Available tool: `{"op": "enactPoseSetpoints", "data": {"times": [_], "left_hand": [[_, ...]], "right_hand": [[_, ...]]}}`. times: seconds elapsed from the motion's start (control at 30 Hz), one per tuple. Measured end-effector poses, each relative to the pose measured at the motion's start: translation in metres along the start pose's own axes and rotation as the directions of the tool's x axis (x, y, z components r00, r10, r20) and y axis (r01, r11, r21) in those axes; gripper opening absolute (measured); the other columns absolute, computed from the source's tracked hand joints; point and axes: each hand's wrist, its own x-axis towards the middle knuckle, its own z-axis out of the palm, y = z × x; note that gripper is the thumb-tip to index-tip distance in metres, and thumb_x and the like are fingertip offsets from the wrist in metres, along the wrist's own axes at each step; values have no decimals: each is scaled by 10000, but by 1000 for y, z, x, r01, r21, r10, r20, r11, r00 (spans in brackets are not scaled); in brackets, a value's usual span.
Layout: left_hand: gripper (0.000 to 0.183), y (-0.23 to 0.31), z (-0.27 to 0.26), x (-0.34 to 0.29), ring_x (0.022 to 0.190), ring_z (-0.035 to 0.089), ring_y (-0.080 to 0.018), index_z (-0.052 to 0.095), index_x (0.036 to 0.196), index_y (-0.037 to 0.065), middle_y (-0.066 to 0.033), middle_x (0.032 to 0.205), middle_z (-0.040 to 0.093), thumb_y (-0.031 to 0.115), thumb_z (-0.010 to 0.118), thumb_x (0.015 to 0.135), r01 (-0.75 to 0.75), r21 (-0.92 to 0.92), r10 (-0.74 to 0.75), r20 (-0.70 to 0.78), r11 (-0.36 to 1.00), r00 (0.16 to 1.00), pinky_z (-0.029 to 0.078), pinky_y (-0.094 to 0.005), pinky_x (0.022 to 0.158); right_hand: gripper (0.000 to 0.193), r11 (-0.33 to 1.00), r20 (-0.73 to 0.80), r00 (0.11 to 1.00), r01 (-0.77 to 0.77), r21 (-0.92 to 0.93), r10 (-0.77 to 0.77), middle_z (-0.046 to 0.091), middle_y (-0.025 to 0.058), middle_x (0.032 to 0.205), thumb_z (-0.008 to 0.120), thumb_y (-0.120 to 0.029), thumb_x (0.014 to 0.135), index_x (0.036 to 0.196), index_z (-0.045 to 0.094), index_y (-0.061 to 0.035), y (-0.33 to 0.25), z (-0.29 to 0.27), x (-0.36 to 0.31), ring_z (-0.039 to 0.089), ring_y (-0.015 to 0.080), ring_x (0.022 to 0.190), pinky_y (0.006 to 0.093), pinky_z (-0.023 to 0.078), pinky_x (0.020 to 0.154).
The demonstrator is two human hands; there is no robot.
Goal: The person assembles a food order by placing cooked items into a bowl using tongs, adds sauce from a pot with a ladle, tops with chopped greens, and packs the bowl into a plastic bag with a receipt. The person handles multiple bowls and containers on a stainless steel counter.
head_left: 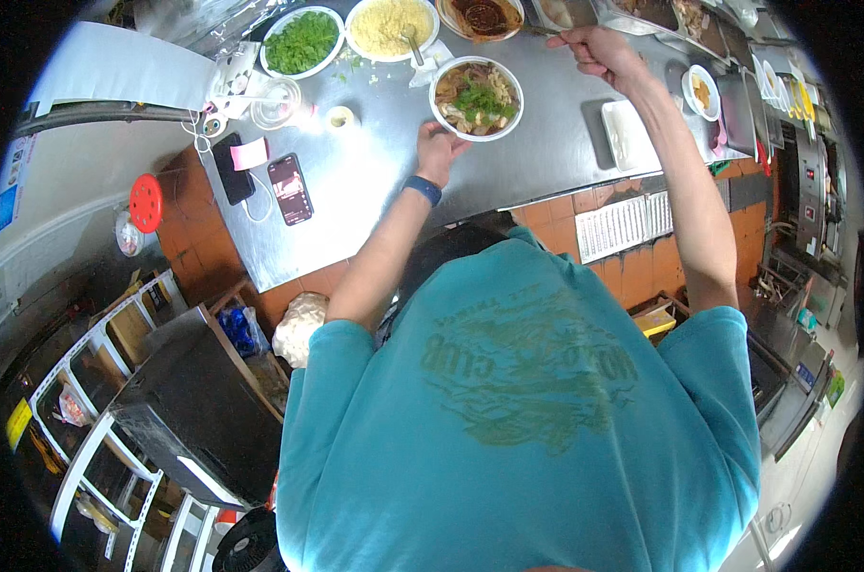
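My left hand [440, 153], with a dark band on its wrist, grips the near side of a white bowl [476, 99]. Chopped green herbs and pieces of pale and brown food fill this bowl. My right hand [599, 57] is stretched to the far right, its fingers closed on a thin utensil handle [539, 31]. That handle points left toward a bowl of dark red sauce [483, 13]; its other end cannot be made out. Beside the sauce stand a bowl of chopped yellowish bits [391, 27] with a spoon [413, 44] in it and a bowl of green herbs [303, 44].
On the steel table [375, 205] lie two phones, one with a lit screen [291, 189], the other dark [232, 169]. A tape roll [339, 118] sits behind them. Rightward are a white tray [627, 135], a small bowl [701, 91] and metal food pans [675, 24].
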Motion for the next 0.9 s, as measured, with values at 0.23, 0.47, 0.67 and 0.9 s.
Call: {"op": "enactPoseSetpoints", "data": {"times": [0.23,0.47,0.67,0.9], "left_hand": [[321,6,-14,4,993,654,-312,377,1210,-18,-222,1119,587,-71,473,908,-8,47,8,0,999,1000,581,-456,902],[361,9,-24,0,1022,649,-316,380,1261,-53,-233,1149,587,-45,475,913,8,-4,-8,48,1000,999,558,-450,941],[331,10,-38,-15,944,645,-300,403,1254,-57,-185,1057,587,39,464,943,45,12,-44,-31,999,999,566,-448,921],[336,17,-45,-26,943,632,-314,413,1261,-54,-187,1031,571,58,431,944,55,39,-54,-36,998,998,566,-463,909]], "right_hand": [[328,948,-93,983,124,-292,-157,289,-85,558,452,-200,1031,1122,654,41,-32,-1,-83,235,30,429,212,197,398],[292,958,-115,982,115,-263,-149,336,-87,561,438,-115,1006,1111,662,41,9,28,-162,306,19,444,191,242,406],[229,721,-179,920,140,-678,-347,474,19,545,529,-148,1004,1085,674,9,102,82,-168,453,100,474,279,353,446],[280,394,-17,793,285,-874,-610,589,173,662,536,-48,963,1225,573,42,173,94,-181,616,280,578,384,494,528]]}}
